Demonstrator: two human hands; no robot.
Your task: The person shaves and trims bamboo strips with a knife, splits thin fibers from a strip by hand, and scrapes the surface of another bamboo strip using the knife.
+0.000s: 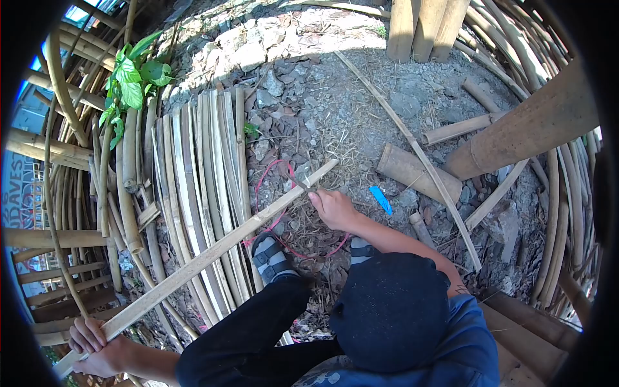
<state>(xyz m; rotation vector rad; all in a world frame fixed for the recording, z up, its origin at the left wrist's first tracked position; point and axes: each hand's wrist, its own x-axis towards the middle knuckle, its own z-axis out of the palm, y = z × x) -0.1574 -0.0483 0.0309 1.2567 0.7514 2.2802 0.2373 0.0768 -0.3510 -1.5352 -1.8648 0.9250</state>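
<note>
A long split bamboo strip [213, 250] runs diagonally from the lower left corner up to the middle. My left hand [97, 345] is closed around its lower end. Near the upper end, my right hand [332, 208] is closed on a small dark tool, seemingly a knife [300, 184], whose thin blade rests against the strip. The handle is mostly hidden in my fingers. Beneath the strip lies a row of split bamboo slats [200, 161], side by side on the ground. A pink cord [259, 187] loops over the soil close to my sandalled feet.
Another bamboo strip [412, 138] lies diagonally at right, beside a short thick bamboo piece [419, 173] and a blue object [381, 200]. A thick bamboo post [522, 122] slants in from the right. Bamboo fencing [64, 238] and a leafy plant [131, 84] stand at left.
</note>
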